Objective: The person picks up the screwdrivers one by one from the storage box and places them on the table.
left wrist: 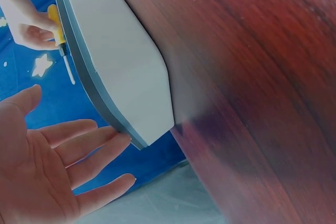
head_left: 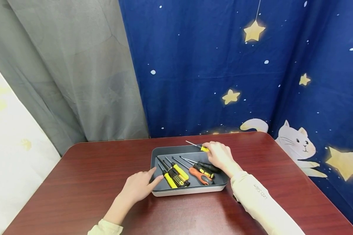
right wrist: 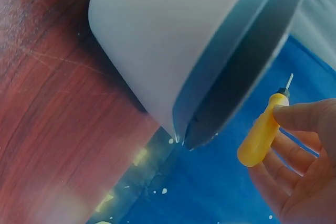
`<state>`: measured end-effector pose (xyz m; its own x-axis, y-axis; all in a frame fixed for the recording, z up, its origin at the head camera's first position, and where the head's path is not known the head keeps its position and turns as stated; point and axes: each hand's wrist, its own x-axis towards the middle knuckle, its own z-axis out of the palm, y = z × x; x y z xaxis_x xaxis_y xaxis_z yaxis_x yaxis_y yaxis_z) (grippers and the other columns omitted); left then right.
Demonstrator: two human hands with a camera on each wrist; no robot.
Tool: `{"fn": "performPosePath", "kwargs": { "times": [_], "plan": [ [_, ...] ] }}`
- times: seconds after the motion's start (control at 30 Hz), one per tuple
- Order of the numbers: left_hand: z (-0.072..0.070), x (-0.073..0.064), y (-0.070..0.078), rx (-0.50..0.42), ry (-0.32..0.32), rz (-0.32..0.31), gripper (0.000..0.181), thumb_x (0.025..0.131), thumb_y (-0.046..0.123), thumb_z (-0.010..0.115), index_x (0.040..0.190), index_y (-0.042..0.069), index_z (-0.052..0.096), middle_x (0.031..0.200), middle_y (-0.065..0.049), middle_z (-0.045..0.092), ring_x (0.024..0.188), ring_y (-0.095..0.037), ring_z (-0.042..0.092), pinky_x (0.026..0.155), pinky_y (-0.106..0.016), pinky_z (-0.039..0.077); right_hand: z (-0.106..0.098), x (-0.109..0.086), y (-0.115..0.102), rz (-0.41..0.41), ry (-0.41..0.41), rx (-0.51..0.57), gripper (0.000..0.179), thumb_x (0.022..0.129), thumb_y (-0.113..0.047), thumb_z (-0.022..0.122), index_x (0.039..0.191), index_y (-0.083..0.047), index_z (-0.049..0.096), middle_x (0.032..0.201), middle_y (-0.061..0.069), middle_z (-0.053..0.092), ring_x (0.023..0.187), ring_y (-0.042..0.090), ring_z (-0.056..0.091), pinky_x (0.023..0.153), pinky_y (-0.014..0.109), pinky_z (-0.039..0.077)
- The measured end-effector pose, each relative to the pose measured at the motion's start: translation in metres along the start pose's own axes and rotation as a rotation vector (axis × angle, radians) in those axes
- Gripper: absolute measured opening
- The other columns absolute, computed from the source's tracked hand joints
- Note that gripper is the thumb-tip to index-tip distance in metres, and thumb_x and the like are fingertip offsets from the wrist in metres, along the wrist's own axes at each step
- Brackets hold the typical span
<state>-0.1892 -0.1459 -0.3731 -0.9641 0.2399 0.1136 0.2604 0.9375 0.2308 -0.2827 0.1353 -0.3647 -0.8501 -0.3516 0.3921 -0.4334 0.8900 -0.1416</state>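
From the head view, a grey tray with a pale outer wall [head_left: 191, 191] sits on the reddish-brown wooden bench [head_left: 91, 186], with screwdrivers lying in it. On its left side are a yellow-and-black screwdriver [head_left: 170, 181] nearest the left hand [head_left: 139, 186], a black screwdriver with yellow dots [head_left: 176, 179] beside it, and a yellow-handled screwdriver [head_left: 180, 172] just right of those. Farther right lie an orange-and-grey screwdriver [head_left: 200, 176], a black screwdriver with yellow patches [head_left: 204, 170] and a black-handled screwdriver [head_left: 210, 167]. Their shafts point to the far left. The right hand [head_left: 220, 155] holds a small yellow screwdriver [head_left: 205, 149] over the far rim of the tray, its thin shaft pointing left. The left hand is at the tray's left side, fingers spread. Behind the bench hang a grey curtain [head_left: 76, 65] on the left and a blue star-patterned curtain [head_left: 194, 71] on the right.

From the left wrist, the left hand's fingers are extended, with no grip on anything; a fingertip [left wrist: 123, 139] meets the tray's rim. The right hand and its screwdriver show beyond the rim.

From the right wrist, the grip is closed on the small screwdriver's yellow handle, thumb on one side and fingers on the other, just beside and clear of the tray's rim.
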Motion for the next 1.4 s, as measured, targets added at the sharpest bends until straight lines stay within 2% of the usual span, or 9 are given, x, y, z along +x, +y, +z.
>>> {"fn": "performPosePath", "kwargs": {
  "times": [0.27, 0.53, 0.83, 1.4],
  "plan": [
    [-0.001, -0.001, 0.001, -0.006, 0.008, 0.0, 0.055, 0.086, 0.048, 0.045, 0.118, 0.005, 0.057, 0.099, -0.012, 0.063, 0.085, -0.026, 0.06, 0.063, -0.042, 0.046, -0.007, -0.006, 0.004, -0.039, 0.099, 0.01, 0.029, 0.072, -0.003, 0.06, 0.098, -0.013, 0.066, 0.08, -0.001, 0.06, 0.07, 0.02, 0.056, 0.047, 0.037, 0.041],
    [0.001, -0.001, 0.001, -0.009, 0.014, 0.005, 0.055, 0.086, 0.048, 0.046, 0.117, 0.005, 0.057, 0.098, -0.012, 0.063, 0.083, -0.025, 0.06, 0.061, -0.041, 0.047, -0.014, -0.014, 0.013, 0.003, 0.071, 0.014, 0.029, 0.075, -0.007, 0.061, 0.103, -0.015, 0.065, 0.087, 0.0, 0.062, 0.075, 0.022, 0.058, 0.049, 0.039, 0.042],
    [0.001, -0.001, 0.002, 0.002, 0.016, 0.004, 0.056, 0.086, 0.05, 0.045, 0.118, 0.005, 0.057, 0.099, -0.012, 0.063, 0.084, -0.026, 0.06, 0.062, -0.042, 0.046, -0.016, -0.024, 0.025, 0.038, 0.108, 0.019, 0.029, 0.074, -0.007, 0.062, 0.102, -0.014, 0.065, 0.085, 0.001, 0.061, 0.075, 0.024, 0.059, 0.048, 0.041, 0.042],
    [0.001, -0.002, 0.002, 0.012, 0.013, 0.006, 0.056, 0.086, 0.049, 0.045, 0.118, 0.005, 0.057, 0.1, -0.01, 0.063, 0.085, -0.025, 0.06, 0.063, -0.041, 0.046, -0.02, -0.034, 0.041, 0.054, 0.158, 0.005, 0.025, 0.074, -0.007, 0.064, 0.098, -0.013, 0.066, 0.083, 0.002, 0.062, 0.07, 0.025, 0.059, 0.046, 0.041, 0.041]
  ]
}}
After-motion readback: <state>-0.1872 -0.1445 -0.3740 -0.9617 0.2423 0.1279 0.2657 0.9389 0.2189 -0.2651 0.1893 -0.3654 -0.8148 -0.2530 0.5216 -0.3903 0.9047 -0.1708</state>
